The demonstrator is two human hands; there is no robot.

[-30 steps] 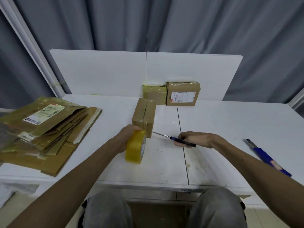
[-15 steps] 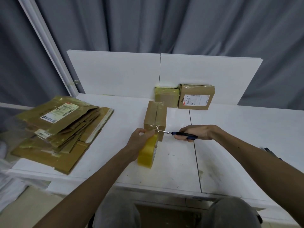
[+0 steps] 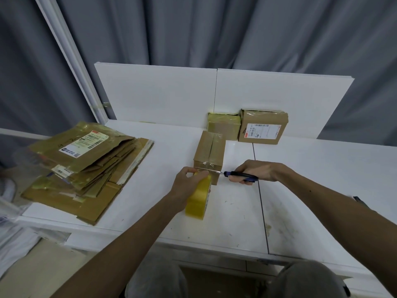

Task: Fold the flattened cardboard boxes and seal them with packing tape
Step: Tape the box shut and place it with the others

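Taping step, cut pending: box at table centre; left hand grasping tape roll at its 6 o'clock, right hand gripping knife at 4 o'clock, blade across strip (next, likely: slice, smooth end down).

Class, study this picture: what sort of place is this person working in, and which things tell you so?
Probably a parcel-packing bench: flattened boxes stacked on a white table, sealed boxes at the back, and a tape roll and knife being used on another box.
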